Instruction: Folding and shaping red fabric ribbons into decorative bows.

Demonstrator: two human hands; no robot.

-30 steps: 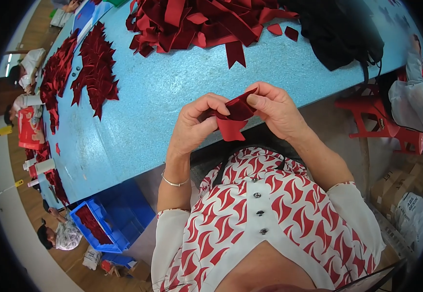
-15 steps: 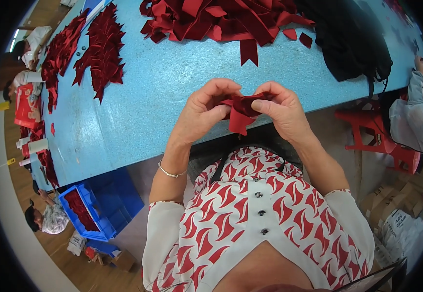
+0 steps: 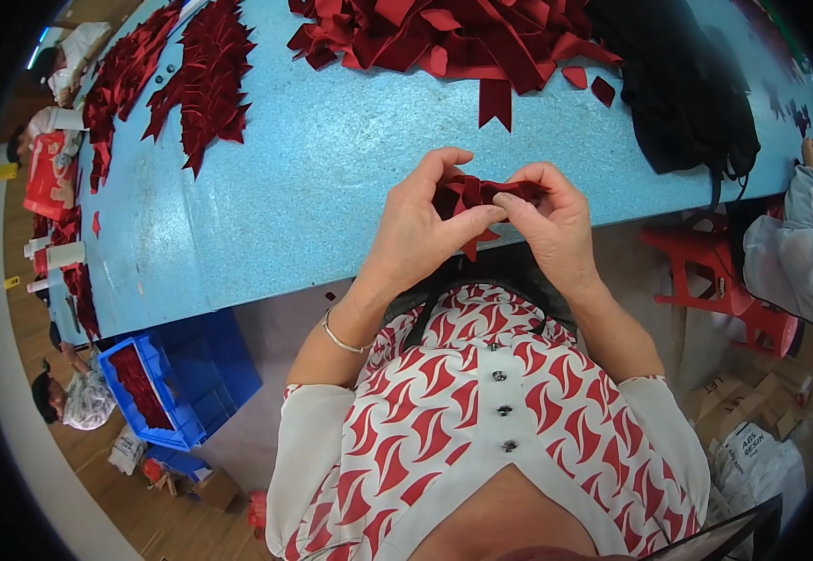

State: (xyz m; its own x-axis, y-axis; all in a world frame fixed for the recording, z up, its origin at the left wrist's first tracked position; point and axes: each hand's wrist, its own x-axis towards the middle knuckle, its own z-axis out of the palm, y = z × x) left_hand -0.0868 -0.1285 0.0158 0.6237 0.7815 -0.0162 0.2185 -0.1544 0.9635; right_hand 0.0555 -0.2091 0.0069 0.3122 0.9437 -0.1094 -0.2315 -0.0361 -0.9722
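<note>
Between my two hands, just over the table's near edge, is a dark red velvet ribbon bow (image 3: pixel 468 198) with a short tail hanging down. My left hand (image 3: pixel 431 208) pinches its left side and middle, thumb pointing right. From the other side my right hand (image 3: pixel 548 224) grips the right loop, its thumb tip meeting the left thumb at the middle. The fingers behind the ribbon are partly hidden. Beyond my hands lies a large heap of cut red ribbon pieces (image 3: pixel 453 42), one notched strip (image 3: pixel 494 103) sticking out toward me.
Rows of finished-looking red bows (image 3: pixel 212 79) lie on the blue table (image 3: pixel 266 187) at left. A black cloth (image 3: pixel 682 93) covers the right. Below left stands a blue crate (image 3: pixel 177 397) holding red pieces. A red stool (image 3: pixel 705 280) and co-workers are nearby.
My left hand has moved right, its thumb now beside my right thumb at the bow's middle. The ribbon has been turned and gathered, so less tail shows. The view has shifted slightly.
</note>
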